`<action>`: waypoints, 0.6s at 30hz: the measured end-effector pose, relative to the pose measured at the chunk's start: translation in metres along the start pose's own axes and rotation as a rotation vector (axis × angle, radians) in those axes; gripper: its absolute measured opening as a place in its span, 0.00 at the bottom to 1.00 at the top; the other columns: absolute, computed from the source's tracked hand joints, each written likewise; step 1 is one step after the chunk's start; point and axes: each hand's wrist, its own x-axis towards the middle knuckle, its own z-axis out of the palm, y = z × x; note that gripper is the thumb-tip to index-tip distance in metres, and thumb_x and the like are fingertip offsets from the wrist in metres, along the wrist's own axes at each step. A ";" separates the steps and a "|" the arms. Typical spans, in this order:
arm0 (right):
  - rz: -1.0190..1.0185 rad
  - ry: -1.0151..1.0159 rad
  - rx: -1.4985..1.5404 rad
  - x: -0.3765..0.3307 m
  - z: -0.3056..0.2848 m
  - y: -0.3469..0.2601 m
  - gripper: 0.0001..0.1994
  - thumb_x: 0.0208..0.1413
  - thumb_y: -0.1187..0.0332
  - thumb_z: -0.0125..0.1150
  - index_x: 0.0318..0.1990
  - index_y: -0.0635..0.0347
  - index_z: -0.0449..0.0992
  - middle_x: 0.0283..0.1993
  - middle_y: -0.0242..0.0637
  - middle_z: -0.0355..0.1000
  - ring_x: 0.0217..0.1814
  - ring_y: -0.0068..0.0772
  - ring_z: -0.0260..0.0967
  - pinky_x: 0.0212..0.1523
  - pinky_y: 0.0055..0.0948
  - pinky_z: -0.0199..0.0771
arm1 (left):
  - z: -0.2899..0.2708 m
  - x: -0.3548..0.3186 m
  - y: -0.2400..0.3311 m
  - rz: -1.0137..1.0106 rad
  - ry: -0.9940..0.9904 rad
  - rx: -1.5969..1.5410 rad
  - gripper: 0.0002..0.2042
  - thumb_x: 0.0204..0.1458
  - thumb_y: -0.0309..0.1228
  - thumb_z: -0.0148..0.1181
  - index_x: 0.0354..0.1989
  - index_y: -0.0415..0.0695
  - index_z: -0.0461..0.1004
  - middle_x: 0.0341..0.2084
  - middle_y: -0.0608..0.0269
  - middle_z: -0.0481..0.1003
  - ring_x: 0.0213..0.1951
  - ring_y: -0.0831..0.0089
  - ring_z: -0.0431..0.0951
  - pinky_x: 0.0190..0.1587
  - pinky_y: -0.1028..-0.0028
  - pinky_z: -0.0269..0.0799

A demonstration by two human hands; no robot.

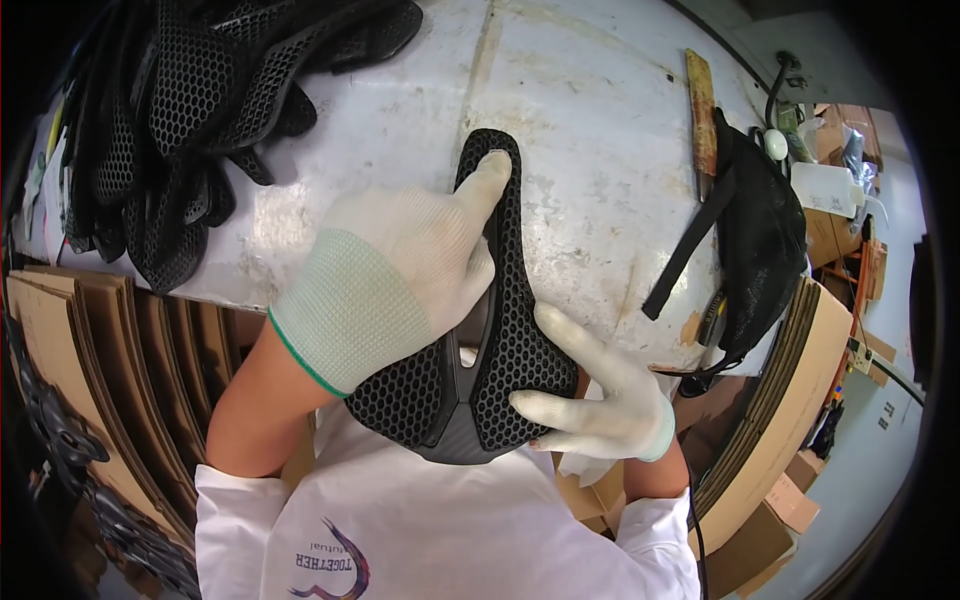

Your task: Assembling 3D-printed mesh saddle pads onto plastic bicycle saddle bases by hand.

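A black bicycle saddle (514,300) with honeycomb padding lies with its narrow nose over the table and its wide rear end close to my shirt. My left hand (400,265), in a white knit glove with a green-edged cuff, presses its index finger onto the nose; its other fingers curl by the saddle's left edge. Gloved too, my right hand (610,390) grips the right side of the wide end, some fingers spread over the honeycomb. Part of the centre channel and left wing is covered by my left hand and wrist. The saddle's underside is hidden.
Several more black honeycomb saddles (190,90) are heaped at the table's (600,120) far left. To the right lie a worn wooden-handled tool (702,110) and a black bag (765,230) with straps. Cardboard sheets (60,330) stand below the left edge, and others (775,410) at right.
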 end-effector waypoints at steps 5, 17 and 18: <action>-0.056 -0.005 -0.082 0.001 -0.004 0.002 0.25 0.51 0.60 0.79 0.57 0.57 0.85 0.78 0.71 0.53 0.74 0.70 0.66 0.70 0.50 0.72 | 0.001 0.001 0.000 -0.002 0.004 -0.024 0.29 0.58 0.29 0.60 0.71 0.40 0.69 0.18 0.50 0.75 0.22 0.52 0.78 0.29 0.57 0.74; -0.039 0.033 -0.074 -0.001 0.004 0.000 0.26 0.51 0.60 0.79 0.58 0.56 0.84 0.77 0.74 0.54 0.74 0.72 0.65 0.71 0.53 0.71 | 0.002 0.001 0.003 -0.011 0.002 0.011 0.29 0.58 0.28 0.60 0.71 0.39 0.69 0.18 0.47 0.75 0.22 0.51 0.78 0.29 0.56 0.74; -0.041 0.032 -0.074 -0.003 0.007 0.001 0.26 0.51 0.60 0.79 0.58 0.56 0.84 0.77 0.74 0.54 0.74 0.72 0.65 0.71 0.53 0.71 | 0.001 0.001 0.003 -0.029 -0.009 0.007 0.29 0.59 0.28 0.60 0.71 0.40 0.69 0.18 0.47 0.75 0.22 0.51 0.78 0.29 0.56 0.74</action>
